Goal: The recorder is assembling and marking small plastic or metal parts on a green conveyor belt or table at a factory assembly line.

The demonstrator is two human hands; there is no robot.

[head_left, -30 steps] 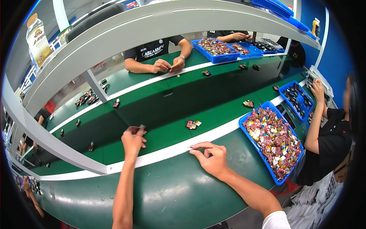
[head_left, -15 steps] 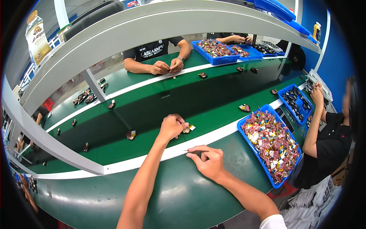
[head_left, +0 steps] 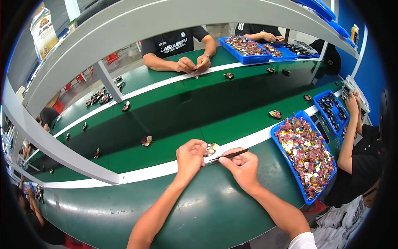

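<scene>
My left hand (head_left: pixel 190 158) rests at the white edge strip of the green bench and pinches a small round part with a yellow and red label (head_left: pixel 210 149). Close to its right, my right hand (head_left: pixel 241 167) grips a thin dark pair of tweezers (head_left: pixel 228 155), with the tips pointing left at the part. A blue tray (head_left: pixel 290 168) heaped with small red and pink parts sits to the right of my right hand.
A green conveyor belt (head_left: pixel 182 112) carries scattered small parts, one being a part with a white tag (head_left: pixel 146 141). Across it a person in a black shirt works with both hands (head_left: pixel 191 64). More blue trays (head_left: pixel 248 46) stand far right. Another person's arm (head_left: pixel 348 133) reaches in at right.
My left hand went from the belt's left side to the small part and drew it back to the bench edge. My right hand now holds tweezers against the part.
</scene>
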